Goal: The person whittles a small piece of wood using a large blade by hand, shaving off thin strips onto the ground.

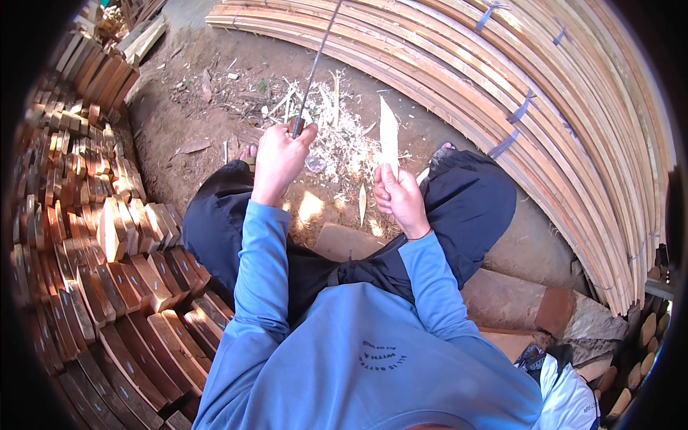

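Note:
My left hand point(282, 159) is wrapped round the handle of a long knife point(316, 66). Its thin dark blade points up and away, seen nearly edge-on. Between the thumb and curled fingers of my right hand point(401, 199) is a pale, flat strip of wood point(388, 132), held upright with a pointed far end. Blade and strip are apart. Beyond and between my hands, a heap of wood shavings point(342, 143) covers the dirt. A small pale sliver point(362, 204), pointed at both ends, shows between my knees.
Long thin wooden strips point(459, 54), tied in bundles with blue bands, curve along the far and right side. Stacked short wooden blocks point(122, 287) fill the left. Flat stones point(516, 304) and a white bag point(570, 394) lie at my right.

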Tool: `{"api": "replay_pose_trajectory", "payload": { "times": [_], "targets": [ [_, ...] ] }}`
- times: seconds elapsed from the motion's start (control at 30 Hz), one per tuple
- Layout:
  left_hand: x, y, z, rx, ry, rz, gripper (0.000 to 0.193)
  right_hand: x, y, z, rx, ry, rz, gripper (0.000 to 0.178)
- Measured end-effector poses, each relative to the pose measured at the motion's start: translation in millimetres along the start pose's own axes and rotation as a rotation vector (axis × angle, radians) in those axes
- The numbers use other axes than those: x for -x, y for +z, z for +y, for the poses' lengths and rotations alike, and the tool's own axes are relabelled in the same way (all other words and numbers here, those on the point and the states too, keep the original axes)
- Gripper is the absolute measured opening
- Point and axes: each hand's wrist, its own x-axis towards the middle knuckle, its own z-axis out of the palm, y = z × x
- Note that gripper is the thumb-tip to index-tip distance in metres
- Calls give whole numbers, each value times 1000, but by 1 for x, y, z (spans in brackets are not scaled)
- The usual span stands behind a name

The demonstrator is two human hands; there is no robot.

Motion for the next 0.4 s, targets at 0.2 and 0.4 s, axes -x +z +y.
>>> {"api": "replay_pose_trajectory", "payload": {
  "times": [0.2,0.4],
  "targets": [
    [14,5,11,480,-180,-33,31,7,4,-18,-387,101,-281,37],
    [14,6,10,537,-201,-46,27,0,0,-14,-390,93,-246,35]
  ]
}}
